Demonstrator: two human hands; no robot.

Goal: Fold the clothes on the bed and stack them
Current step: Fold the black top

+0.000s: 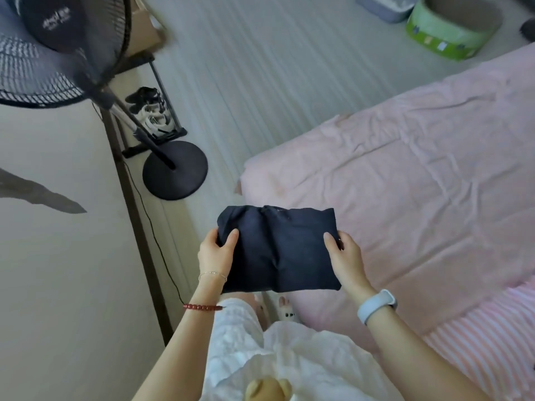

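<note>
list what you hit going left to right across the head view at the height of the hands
cream wall panel → thin black power cord → left hand → folded dark navy garment, gripped at both ends → right hand → wrinkled pink bed sheet

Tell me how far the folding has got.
Done: the dark garment is folded into a compact rectangle. In hand: left hand and right hand grip its sides above the bed edge. Left: setting it down; no stack shows in view.
</note>
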